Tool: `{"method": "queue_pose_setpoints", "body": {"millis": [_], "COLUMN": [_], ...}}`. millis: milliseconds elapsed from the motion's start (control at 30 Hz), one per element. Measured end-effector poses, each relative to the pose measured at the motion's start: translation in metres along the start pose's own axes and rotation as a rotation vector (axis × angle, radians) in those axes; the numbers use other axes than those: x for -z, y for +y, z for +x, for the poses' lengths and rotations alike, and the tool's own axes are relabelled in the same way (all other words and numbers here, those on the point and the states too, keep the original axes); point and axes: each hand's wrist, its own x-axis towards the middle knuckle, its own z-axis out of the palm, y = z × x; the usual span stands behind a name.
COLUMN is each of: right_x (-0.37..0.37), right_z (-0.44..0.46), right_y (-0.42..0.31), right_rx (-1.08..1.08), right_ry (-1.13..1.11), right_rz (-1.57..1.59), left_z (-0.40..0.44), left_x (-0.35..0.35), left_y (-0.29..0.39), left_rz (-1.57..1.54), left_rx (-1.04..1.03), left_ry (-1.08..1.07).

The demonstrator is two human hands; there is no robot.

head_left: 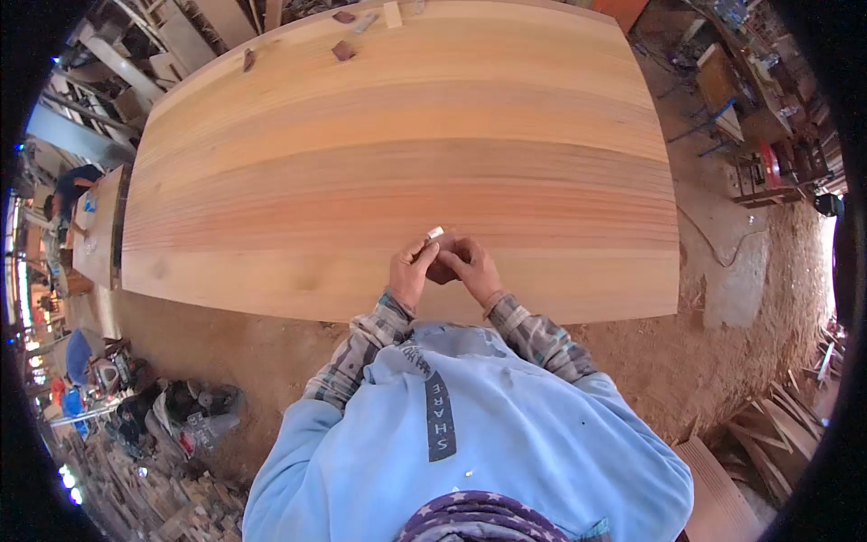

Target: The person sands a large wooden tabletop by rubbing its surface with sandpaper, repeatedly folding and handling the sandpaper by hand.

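Close to the near edge of a wide wooden panel (397,172), both hands meet in front of my body. My left hand (409,274) is closed, thumb and fingers pinching a reddish-brown piece of sandpaper (441,272). A small whitish piece (435,232) sticks up at its fingertips; what it is, I cannot make out. From the other side, my right hand (477,274) is closed on the same sandpaper, its thumb pressed toward the index finger. The fingers partly hide the sandpaper.
Brown sandpaper scraps (343,51) and a small light wood block (392,14) lie at the panel's far edge. Another person (72,187) is beside a bench at left. Bags (194,411) and wood offcuts cover the floor at lower left; boards (763,434) lie at lower right.
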Motion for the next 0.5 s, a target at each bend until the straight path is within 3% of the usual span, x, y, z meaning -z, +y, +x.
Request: {"method": "queue_pose_setpoints", "body": {"millis": [33, 100, 167, 300, 400, 467, 500], "right_x": [0.002, 0.003, -0.003, -0.019, -0.042, -0.057, -0.061], "right_z": [0.0, -0.005, -0.004, -0.012, -0.01, 0.001, 0.002], "right_y": [-0.015, -0.043, -0.046, -0.063, -0.053, -0.035, -0.04], "right_rx": [0.002, -0.098, -0.036, 0.017, -0.024, 0.033, 0.086], "right_ry": [-0.012, -0.354, -0.297, -0.169, -0.071, -0.061, -0.052], "right_rz": [0.011, 0.229, 0.235, 0.278, 0.321, 0.212, 0.103], "left_z": [0.002, 0.0, -0.001, -0.001, 0.0, 0.005, 0.003], "left_x": [0.0, 0.005, 0.007, 0.009, 0.02, 0.063, 0.068], "left_y": [-0.001, 0.0, 0.002, 0.004, 0.023, -0.004, 0.001], "left_rz": [-0.108, -0.21, -0.35, -0.293, -0.311, 0.41, 0.407], "left_rx": [-0.002, -0.009, 0.025, 0.038, -0.175, -0.212, -0.217], "left_ry": [0.135, 0.273, 0.333, 0.285, 0.312, 0.158, 0.151]}}
